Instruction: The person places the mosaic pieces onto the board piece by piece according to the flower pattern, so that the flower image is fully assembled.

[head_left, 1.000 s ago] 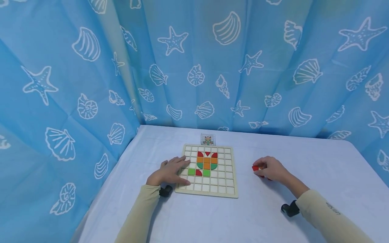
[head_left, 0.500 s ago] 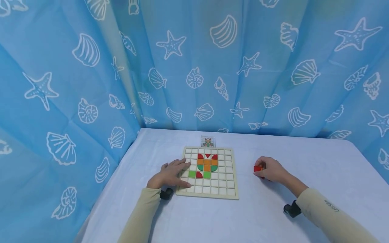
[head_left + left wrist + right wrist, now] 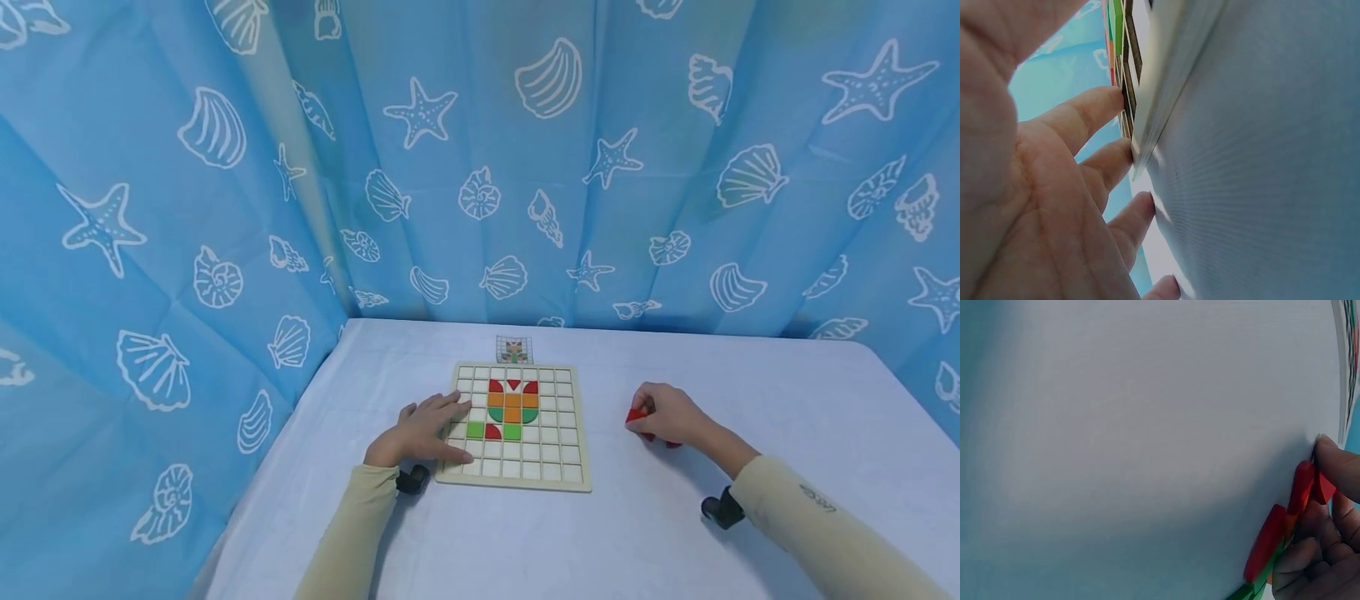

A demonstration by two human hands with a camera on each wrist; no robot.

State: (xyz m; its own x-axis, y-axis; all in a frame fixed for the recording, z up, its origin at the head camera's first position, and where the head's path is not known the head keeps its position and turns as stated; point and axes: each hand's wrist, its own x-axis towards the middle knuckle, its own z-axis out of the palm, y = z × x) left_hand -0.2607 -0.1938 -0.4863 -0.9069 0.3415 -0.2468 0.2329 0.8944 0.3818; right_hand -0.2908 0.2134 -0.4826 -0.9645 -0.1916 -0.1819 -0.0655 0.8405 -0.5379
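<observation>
My left hand (image 3: 420,429) lies with fingers spread on the left side of a square wooden grid board (image 3: 513,484). Red, orange and green tiles in its cells form a tulip-like figure, with a light green tile (image 3: 476,430), a red quarter-round tile (image 3: 492,432) and another light green tile (image 3: 512,432) below. To the right of the board, my right hand (image 3: 670,414) pinches a red tile (image 3: 1324,487) between thumb and fingers. Under that hand, in the right wrist view, lie more red tiles (image 3: 1266,544) and green tiles (image 3: 1264,575), partly hidden by the fingers.
Behind the board's far edge lies a small printed pattern card (image 3: 514,350) with a similar figure. A white cloth (image 3: 600,533) covers the table. Blue curtains (image 3: 480,125) with shell and starfish prints hang behind and at the left.
My right fingers have turned the red tile slightly, close to the same spot. My left hand stays on the board. The head view has tilted up a little.
</observation>
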